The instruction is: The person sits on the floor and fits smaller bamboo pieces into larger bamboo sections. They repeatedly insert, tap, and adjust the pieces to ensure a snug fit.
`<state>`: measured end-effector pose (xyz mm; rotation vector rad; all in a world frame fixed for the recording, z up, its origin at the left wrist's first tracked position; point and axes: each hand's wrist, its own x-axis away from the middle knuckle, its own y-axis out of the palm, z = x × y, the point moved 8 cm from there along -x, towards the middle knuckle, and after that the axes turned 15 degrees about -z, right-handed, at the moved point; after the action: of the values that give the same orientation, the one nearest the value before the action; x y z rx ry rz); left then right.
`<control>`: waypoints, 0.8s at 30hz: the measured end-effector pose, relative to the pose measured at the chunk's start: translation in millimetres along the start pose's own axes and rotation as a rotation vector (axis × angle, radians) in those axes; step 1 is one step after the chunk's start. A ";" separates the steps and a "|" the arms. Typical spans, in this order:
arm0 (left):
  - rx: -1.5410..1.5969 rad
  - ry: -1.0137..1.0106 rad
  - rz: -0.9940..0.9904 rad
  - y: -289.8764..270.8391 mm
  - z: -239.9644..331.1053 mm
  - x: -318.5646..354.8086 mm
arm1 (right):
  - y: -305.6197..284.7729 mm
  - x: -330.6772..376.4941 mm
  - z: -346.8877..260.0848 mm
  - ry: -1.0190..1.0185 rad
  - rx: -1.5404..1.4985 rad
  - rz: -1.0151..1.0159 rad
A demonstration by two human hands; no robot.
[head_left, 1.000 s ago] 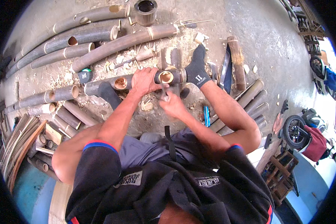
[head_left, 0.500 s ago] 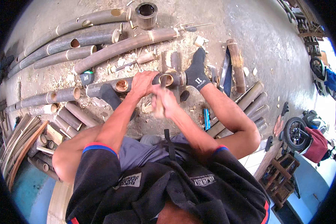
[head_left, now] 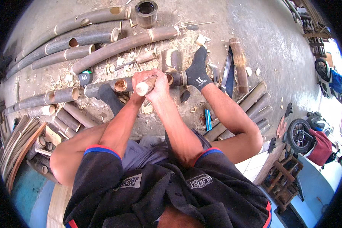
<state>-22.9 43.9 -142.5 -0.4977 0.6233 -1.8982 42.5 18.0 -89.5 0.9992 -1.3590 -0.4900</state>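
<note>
Right hand (head_left: 161,84) wrapped tight round the wooden handle (head_left: 146,86) above the bamboo pole (head_left: 129,83); left hand (head_left: 137,80) curled over that pole, its hold hidden. Best keep it braced!

Between the right hand (head_left: 160,84) and the floor's (head_left: 269,49) open far right corner, I see socked foot (head_left: 198,68), blade (head_left: 227,69) and bamboo tube (head_left: 239,74) obstructing.

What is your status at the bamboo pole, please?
Right hand gripping wooden handle, far end hidden; left hand beside it, over holed bamboo pole; wood chips scattered around.
</note>
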 end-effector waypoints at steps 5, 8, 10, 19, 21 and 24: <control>-0.185 -0.034 -0.391 -9.4 49.1 -27.3 | -45.8 62.8 -11.9 0.030 0.482 0.174; -0.338 -0.079 -0.505 1.1 51.6 -28.4 | -90.2 71.0 -29.2 -0.150 0.945 0.238; -0.329 -0.132 -0.405 -2.1 60.9 -28.3 | -98.5 69.4 -40.9 -0.057 1.064 0.259; -0.361 -0.268 -0.179 -0.2 74.2 -27.4 | -64.8 49.5 -141.2 0.575 1.961 -0.122; -0.346 -0.284 -0.164 2.4 73.3 -30.6 | -51.1 22.3 -157.3 0.566 2.303 -0.432; -0.341 -0.338 -0.209 1.9 69.2 -31.3 | -15.8 -3.9 -160.3 0.885 2.331 -0.500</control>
<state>31.6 58.5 -91.6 -1.1149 0.6910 -1.8467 197.7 61.5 -89.8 2.8061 -0.2219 1.5576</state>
